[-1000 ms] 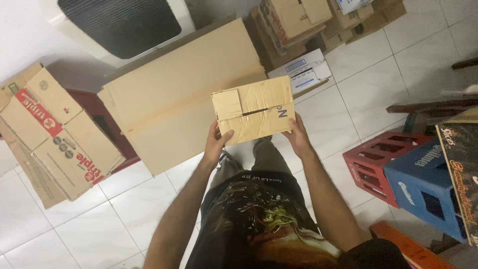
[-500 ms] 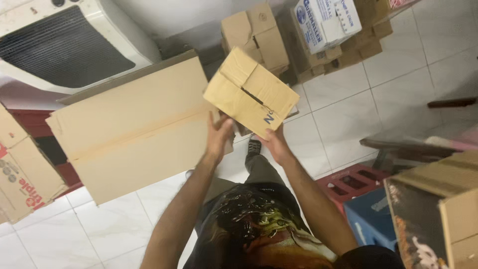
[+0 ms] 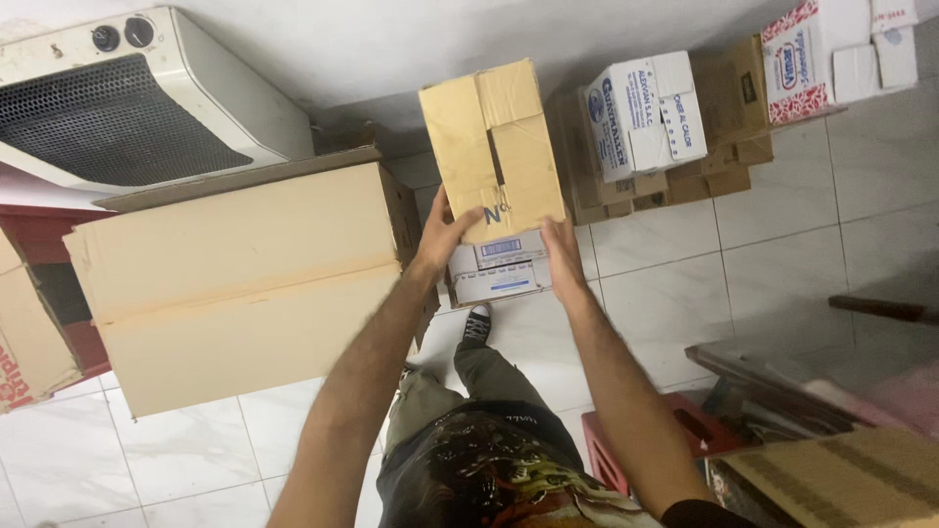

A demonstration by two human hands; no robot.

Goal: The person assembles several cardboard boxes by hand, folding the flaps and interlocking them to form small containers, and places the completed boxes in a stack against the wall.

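Observation:
I hold a small brown cardboard box [image 3: 492, 147] out in front of me with both hands, its taped flaps facing up. My left hand [image 3: 442, 235] grips its near left corner and my right hand [image 3: 561, 246] its near right corner. Right below the held box, on the tiled floor, lies a white carton [image 3: 499, 271] with blue print. My shoe [image 3: 476, 325] stands just in front of that carton.
A large plain cardboard box [image 3: 235, 279] fills the left. A white appliance [image 3: 127, 93] with a black grille sits behind it. Stacked brown and white cartons [image 3: 650, 122] line the wall at the right. A red crate [image 3: 606, 450] and more boxes stand at the lower right.
The small box has been carried forward and turned lengthwise, away from the large box toward the cartons by the wall. My view has shifted right and forward.

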